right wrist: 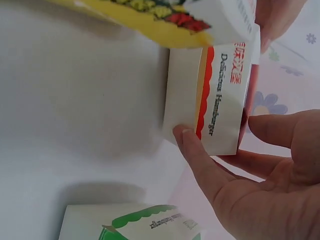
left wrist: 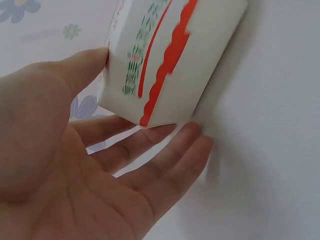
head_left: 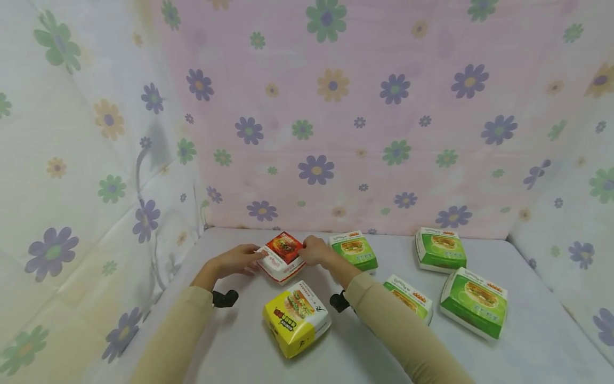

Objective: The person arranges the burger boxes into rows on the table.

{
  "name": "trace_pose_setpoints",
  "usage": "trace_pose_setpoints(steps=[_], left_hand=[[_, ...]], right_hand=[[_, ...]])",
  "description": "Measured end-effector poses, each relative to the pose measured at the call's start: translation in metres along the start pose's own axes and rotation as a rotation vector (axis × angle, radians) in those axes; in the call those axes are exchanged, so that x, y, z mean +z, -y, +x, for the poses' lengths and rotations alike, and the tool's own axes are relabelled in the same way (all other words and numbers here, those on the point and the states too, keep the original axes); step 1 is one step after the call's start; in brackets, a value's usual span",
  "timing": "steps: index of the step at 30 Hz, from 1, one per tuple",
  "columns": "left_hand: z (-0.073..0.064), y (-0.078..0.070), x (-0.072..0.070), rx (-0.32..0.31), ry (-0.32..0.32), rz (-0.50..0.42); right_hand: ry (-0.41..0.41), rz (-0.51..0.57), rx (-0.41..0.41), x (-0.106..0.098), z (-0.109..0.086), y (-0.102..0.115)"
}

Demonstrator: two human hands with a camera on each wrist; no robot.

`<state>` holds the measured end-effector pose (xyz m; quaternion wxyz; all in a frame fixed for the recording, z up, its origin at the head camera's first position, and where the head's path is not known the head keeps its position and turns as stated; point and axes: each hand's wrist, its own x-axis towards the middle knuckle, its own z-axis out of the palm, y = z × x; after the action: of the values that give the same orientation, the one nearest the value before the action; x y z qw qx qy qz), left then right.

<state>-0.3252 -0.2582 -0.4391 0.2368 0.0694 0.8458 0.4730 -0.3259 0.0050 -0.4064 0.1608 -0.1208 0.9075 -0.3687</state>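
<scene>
A red and white hamburger box (head_left: 283,253) sits toward the back of the table, between the two hands. My left hand (head_left: 238,260) holds its left corner, the thumb at the top edge and the fingers spread along the lower side in the left wrist view. On the opposite side, my right hand (head_left: 316,252) grips the box, with the thumb at the top edge and a fingertip (right wrist: 187,137) against the printed white side. Just in front of it stands a yellow and white burger box (head_left: 297,318), its lid closed.
Right of the hands are several green and white burger boxes: one close by (head_left: 354,250), another partly behind the right forearm (head_left: 408,298), and others farther right, such as the back one (head_left: 441,249). Flower-printed cloth (head_left: 316,133) walls the table's back and sides.
</scene>
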Motion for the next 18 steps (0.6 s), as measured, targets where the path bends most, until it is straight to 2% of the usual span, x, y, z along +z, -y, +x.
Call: trace_pose_setpoints(steps=[9, 14, 18], left_hand=[[-0.003, -0.005, 0.007, -0.024, 0.037, 0.022], [-0.003, -0.008, 0.001, -0.052, 0.036, 0.049], [-0.003, -0.011, -0.006, -0.023, 0.011, 0.07]], right_hand=[[-0.026, -0.099, 0.002, -0.005, 0.009, -0.004], [-0.042, -0.153, -0.005, -0.008, -0.001, 0.0], [-0.023, -0.181, 0.018, -0.009, -0.013, 0.007]])
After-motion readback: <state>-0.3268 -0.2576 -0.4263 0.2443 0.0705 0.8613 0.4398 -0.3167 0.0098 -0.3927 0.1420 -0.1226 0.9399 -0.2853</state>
